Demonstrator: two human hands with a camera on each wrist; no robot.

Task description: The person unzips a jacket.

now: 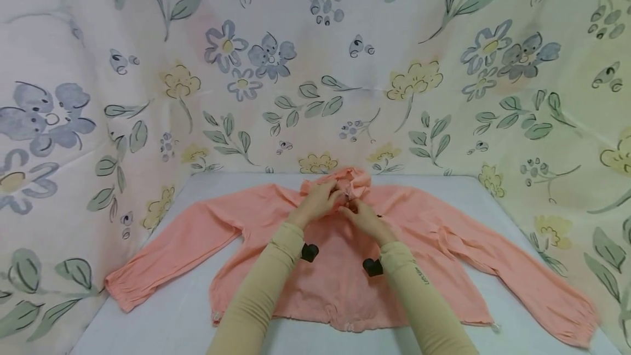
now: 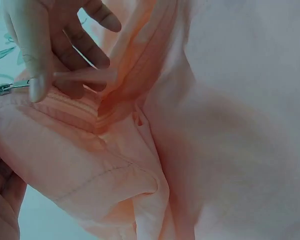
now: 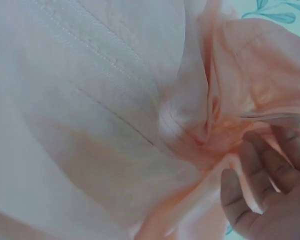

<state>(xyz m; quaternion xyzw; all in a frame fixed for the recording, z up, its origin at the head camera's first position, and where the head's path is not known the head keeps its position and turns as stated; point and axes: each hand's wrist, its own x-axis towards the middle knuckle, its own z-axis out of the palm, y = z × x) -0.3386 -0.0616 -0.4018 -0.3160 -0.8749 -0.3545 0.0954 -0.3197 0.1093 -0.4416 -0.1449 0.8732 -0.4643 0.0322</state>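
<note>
A salmon-pink zip-up jacket (image 1: 340,289) lies spread flat, sleeves out to both sides. Near its bunched collar or hood (image 1: 357,177), my left hand (image 1: 319,199) grips the cloth beside the front zipper. Part of that left hand (image 2: 2,205) shows behind the fabric at the lower edge of the left wrist view. Close by, my right hand (image 1: 365,218) pinches the metal zipper pull (image 2: 15,86) with the thumb, its other fingers spread apart. The zipper track (image 2: 72,106) curves through the folds. In the right wrist view, right-hand fingers (image 3: 262,172) reach under the cloth.
Below the jacket is a pale table (image 1: 227,267). Floral-patterned cloth (image 1: 315,70) hangs behind it and along both sides. One sleeve (image 1: 172,245) reaches the left table edge, the other sleeve (image 1: 537,295) the right. A small cord toggle (image 1: 495,326) hangs at the hem.
</note>
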